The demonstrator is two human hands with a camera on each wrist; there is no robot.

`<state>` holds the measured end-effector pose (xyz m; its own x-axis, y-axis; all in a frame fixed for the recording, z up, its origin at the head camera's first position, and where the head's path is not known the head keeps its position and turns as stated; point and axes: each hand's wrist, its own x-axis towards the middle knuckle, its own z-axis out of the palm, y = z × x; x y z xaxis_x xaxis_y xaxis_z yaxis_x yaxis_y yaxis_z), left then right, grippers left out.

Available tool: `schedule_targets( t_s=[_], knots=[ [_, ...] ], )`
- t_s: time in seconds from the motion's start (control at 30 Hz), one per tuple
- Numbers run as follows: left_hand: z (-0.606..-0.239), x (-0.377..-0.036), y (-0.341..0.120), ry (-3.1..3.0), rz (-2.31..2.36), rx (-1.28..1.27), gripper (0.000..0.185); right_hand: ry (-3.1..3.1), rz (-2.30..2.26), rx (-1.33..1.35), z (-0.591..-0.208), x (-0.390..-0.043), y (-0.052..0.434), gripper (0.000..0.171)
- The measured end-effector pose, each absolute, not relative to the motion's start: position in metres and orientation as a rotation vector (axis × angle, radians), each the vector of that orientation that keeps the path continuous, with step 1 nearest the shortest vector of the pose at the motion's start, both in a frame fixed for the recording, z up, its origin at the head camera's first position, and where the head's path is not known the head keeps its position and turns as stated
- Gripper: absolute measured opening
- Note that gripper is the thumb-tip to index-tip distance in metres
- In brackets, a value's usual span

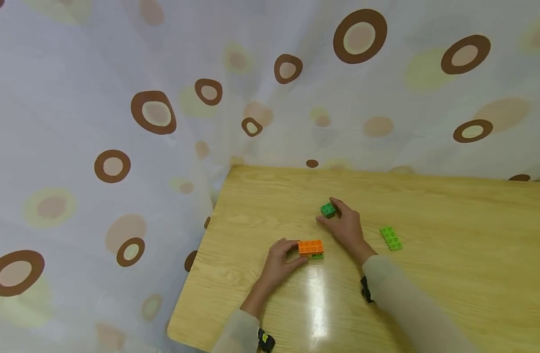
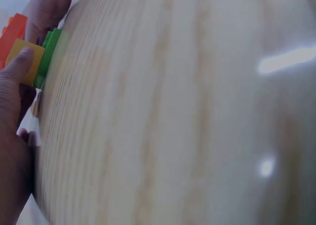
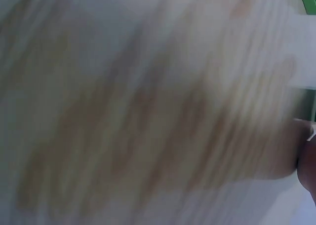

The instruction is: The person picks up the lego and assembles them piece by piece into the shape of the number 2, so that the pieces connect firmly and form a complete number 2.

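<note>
My left hand (image 1: 279,260) holds a small stack of toy building bricks by its left end. On top of the stack is an orange brick (image 1: 311,247), with a yellow brick (image 2: 28,62) in the middle and a green plate brick (image 2: 48,58) at the bottom. In the left wrist view the thumb presses on the yellow brick's side. Farther back, my right hand (image 1: 346,226) spreads thumb and index finger around a dark green square brick (image 1: 328,210). The fingertips reach past its sides. The right wrist view is blurred and catches only an edge of this brick.
A flat light green brick (image 1: 391,238) lies on the wooden table (image 1: 464,255) to the right of my right hand. Patterned curtains (image 1: 164,206) line the table's left and back edges. A bright light reflection falls between my forearms.
</note>
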<state>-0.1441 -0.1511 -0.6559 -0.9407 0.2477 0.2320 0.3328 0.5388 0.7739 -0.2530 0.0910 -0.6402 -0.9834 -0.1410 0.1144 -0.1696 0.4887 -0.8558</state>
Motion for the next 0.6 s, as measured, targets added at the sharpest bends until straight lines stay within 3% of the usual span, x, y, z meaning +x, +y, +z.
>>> schedule_targets(
  t_s=[0.37,0.6],
  knots=[
    [-0.656,-0.1463,-0.1464,-2.699,-1.316,-0.5,0.043,-2.534,1.541,0.237,-0.6461,-0.2491,0.0894,0.055],
    [-0.6547,-0.1456,-0.1493,-2.707,-1.346,-0.455,0.045,-2.519,1.616,0.284,-0.6416,-0.2494,0.093,0.05]
  ],
)
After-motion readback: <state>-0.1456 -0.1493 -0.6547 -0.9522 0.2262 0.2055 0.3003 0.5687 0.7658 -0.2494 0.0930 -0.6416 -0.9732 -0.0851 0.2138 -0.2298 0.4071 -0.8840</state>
